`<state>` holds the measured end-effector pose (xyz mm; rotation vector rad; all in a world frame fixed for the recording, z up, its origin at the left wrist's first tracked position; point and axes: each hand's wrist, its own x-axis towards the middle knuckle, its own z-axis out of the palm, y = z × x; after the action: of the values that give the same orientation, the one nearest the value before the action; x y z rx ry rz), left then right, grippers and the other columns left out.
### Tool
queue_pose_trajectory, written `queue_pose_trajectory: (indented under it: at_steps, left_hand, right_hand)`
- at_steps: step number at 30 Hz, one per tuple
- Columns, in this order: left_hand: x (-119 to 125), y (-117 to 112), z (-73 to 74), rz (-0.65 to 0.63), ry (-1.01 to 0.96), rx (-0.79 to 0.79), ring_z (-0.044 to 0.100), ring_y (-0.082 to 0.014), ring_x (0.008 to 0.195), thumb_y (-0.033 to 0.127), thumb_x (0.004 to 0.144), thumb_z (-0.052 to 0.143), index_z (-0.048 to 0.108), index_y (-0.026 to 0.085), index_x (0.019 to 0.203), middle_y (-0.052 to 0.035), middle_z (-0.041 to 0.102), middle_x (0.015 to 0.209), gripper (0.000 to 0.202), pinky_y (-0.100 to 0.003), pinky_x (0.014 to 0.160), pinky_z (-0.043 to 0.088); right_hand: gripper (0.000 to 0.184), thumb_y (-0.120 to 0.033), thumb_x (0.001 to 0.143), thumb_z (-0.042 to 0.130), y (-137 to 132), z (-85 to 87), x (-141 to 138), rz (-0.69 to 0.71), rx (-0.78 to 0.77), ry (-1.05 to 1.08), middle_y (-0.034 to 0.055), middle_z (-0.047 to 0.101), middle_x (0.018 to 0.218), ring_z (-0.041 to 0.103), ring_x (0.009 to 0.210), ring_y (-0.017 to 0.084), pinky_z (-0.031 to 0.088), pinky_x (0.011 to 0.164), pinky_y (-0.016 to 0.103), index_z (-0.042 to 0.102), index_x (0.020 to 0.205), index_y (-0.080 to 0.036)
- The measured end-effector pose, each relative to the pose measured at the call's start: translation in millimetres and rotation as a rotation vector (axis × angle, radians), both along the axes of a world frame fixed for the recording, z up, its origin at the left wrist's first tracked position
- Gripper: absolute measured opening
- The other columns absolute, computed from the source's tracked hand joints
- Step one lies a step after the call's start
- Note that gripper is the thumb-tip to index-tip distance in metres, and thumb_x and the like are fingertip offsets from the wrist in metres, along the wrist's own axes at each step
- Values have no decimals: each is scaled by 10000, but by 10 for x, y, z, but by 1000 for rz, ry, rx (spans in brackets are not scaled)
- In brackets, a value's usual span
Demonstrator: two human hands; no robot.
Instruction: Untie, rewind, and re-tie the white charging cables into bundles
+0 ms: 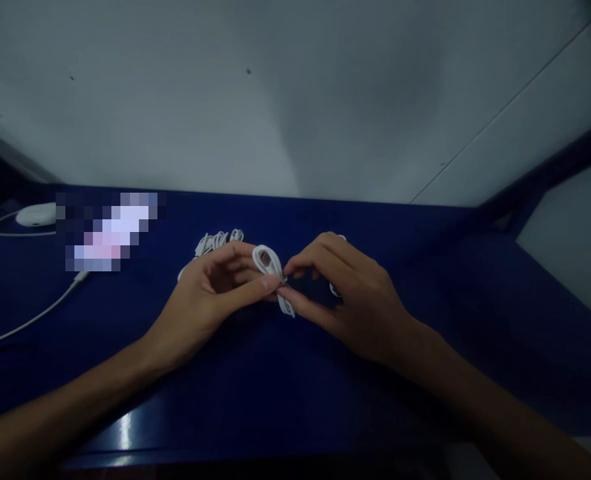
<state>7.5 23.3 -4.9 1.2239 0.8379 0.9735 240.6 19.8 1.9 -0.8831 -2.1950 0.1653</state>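
A white USB cable [286, 305], wound into a small loop bundle, is held above the blue table. A metal plug end shows inside its upper loop. My left hand [210, 287] grips the bundle, thumb on the near side and fingers behind it. At the narrow waist of the bundle, my right hand [360, 287] pinches with thumb and forefinger; a tiny dark piece there is too small to name. Behind my left hand lie several coiled white cables [215, 241], partly hidden. Another white item, mostly covered by my right hand, shows only at its edges.
The blue table [275, 393] meets a pale wall [185, 120] at the back. On the left are a blurred-out lit device [118, 230] with a white cord [40, 320] and a white rounded object [36, 215]. Blue frame bars [540, 167] slope at the right.
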Motion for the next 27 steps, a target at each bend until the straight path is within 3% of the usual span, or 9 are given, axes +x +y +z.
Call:
queue_pose_trajectory:
  at_steps: [4,9,13,18,23,27]
  left_hand:
    - [-8,-11,31,9,110,16,816,-201,992,269,978,873,871,261,1132,-32,865,1047,154,-290,968,638]
    - [-6,-5,64,19,105,5,824,-195,930,297,950,905,900,290,1172,-19,874,1006,222,-273,905,666]
    - [13,0,86,7,106,12,832,-194,916,296,952,905,898,285,1209,-25,880,963,257,-261,889,674]
    - [30,-1,108,10,119,60,821,-172,852,270,966,892,901,273,1184,-15,862,880,219,-239,849,681]
    - [34,-9,115,29,130,110,823,-169,844,263,967,888,901,274,1187,-12,861,910,220,-232,827,686]
    - [38,-32,91,85,147,175,829,-196,900,272,932,921,908,272,1143,-21,872,965,212,-262,841,693]
  right_hand:
    - [52,-265,1092,710,8,-5,19,0,30,-68,58,749,1003,685,884,205,587,760,358,699,1099,-215]
    - [109,-253,1122,680,33,-11,17,12,159,-117,67,755,967,670,837,189,569,705,334,726,1056,-179]
    - [219,-250,1154,632,70,-45,11,29,286,-127,49,706,881,603,760,158,498,604,286,719,971,-166]
    - [186,-89,1110,657,81,-69,-12,-4,420,-171,10,617,811,496,706,130,383,539,251,707,947,-163]
    - [195,-54,1128,581,51,-52,-24,-21,371,-219,21,598,837,480,721,142,330,514,251,717,1029,-154]
    - [235,-135,1163,524,24,-40,-40,-39,153,-188,44,601,891,515,757,157,368,536,266,673,982,-140]
